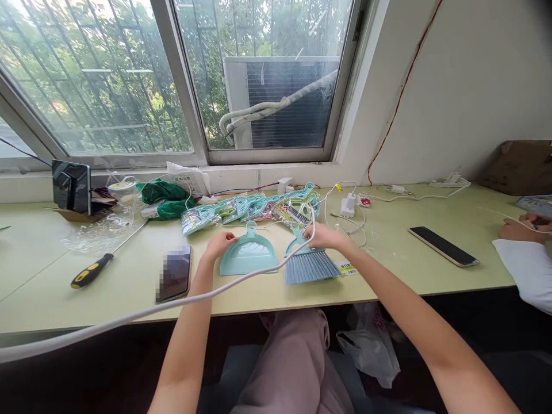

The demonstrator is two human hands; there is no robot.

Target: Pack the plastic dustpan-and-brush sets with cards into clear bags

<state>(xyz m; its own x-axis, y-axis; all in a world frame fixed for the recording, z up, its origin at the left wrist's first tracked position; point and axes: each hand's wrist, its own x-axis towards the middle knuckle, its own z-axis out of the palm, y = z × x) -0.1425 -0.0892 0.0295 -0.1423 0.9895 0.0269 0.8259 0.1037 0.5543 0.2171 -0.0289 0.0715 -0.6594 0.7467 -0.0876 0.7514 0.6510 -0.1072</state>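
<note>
A light-green dustpan [249, 256] lies on the table with its ringed handle toward the window. My left hand [221, 244] pinches the dustpan's upper left edge. To its right is a small brush [311, 267] with grey-blue bristles pointing toward the table's front edge. My right hand [323, 236] is closed on the brush near its handle. A yellow label [347, 268] shows partly beside the bristles. Behind both, several packaged brush sets [250, 207] are heaped in clear bags.
A phone [176, 273] and a screwdriver [92, 271] lie at the left, a tablet [71, 187] behind. A white cable [172, 305] crosses in front. On the right are a charger [348, 204], another phone [443, 246] and a person's hand [524, 228].
</note>
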